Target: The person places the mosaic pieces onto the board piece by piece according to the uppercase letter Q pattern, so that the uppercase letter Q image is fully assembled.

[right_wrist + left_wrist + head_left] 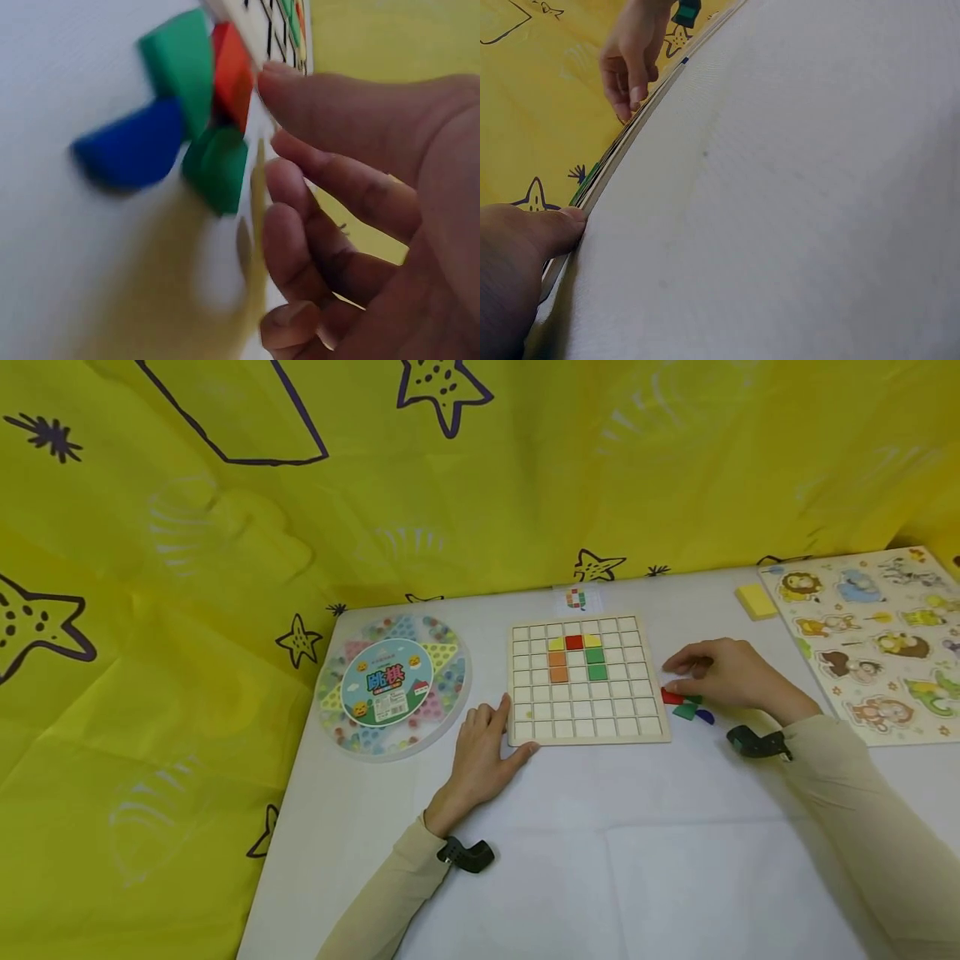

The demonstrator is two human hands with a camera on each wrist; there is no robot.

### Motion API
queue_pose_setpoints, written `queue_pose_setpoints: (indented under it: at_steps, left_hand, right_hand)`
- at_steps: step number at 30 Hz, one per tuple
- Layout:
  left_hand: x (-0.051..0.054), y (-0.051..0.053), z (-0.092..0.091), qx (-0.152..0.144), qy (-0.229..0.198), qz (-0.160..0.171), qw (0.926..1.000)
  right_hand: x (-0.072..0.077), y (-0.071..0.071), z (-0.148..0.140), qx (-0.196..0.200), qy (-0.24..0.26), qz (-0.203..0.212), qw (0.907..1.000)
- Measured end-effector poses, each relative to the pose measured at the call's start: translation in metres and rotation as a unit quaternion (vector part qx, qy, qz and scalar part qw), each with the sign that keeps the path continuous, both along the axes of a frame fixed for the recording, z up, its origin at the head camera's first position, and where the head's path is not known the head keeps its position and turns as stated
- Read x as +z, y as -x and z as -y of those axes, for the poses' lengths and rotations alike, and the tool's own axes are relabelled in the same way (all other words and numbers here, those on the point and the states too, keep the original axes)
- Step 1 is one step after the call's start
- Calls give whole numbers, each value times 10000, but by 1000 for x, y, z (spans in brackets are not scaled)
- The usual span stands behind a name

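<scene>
A round Chinese checkers box (pixel 386 681) sits left on the counter (pixel 525 877); the left hand (pixel 480 756), thumb spread from fingers, touches a wooden grid board's (pixel 600 720) near-left corner; the right hand (pixel 723 672), loosely bent, empty, is beside loose coloured blocks (pixel 684 712), before an animal puzzle board (pixel 885 681).

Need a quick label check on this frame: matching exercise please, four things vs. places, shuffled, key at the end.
1. Left hand
2. Blue piece
3. Yellow block
4. Red square on the grid board

A. Beside the animal puzzle board
B. Between two yellow pieces
C. At the near-left corner of the grid board
D. On the table, next to loose green pieces

Pairs: 1-C, 2-D, 3-A, 4-B
</scene>
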State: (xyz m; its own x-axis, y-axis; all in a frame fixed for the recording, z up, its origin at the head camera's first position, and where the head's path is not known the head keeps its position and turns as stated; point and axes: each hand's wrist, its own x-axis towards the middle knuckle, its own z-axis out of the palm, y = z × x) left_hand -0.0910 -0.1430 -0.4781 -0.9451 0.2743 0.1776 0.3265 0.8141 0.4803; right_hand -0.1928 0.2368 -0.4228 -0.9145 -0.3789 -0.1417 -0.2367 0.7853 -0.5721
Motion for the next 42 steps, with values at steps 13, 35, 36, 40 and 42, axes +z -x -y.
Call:
queue_pose_setpoints:
  at_steps: [13,35,36,40,42]
  left_hand:
    - [-1,-2,1,-5,-26,-103,9999]
    - [-1,-2,2,34,-10,23,10000]
    - [-1,-1,2,28,-13,30,10000]
    - [0,-1,2,5,-7,-27,10000]
    - [0,-1,1,2,9,-22,10000]
  right_hand:
    - [-7,-18,-21,98,-101,-285,9995]
    - [-11,-18,-17,-336,429,-359,9979]
    - [-10,-18,-16,-432,518,-274,9973]
    - [-8,-18,-11,-824,868,-205,9926]
    - [-7,-19,-7,-1030,1028,-323,9888]
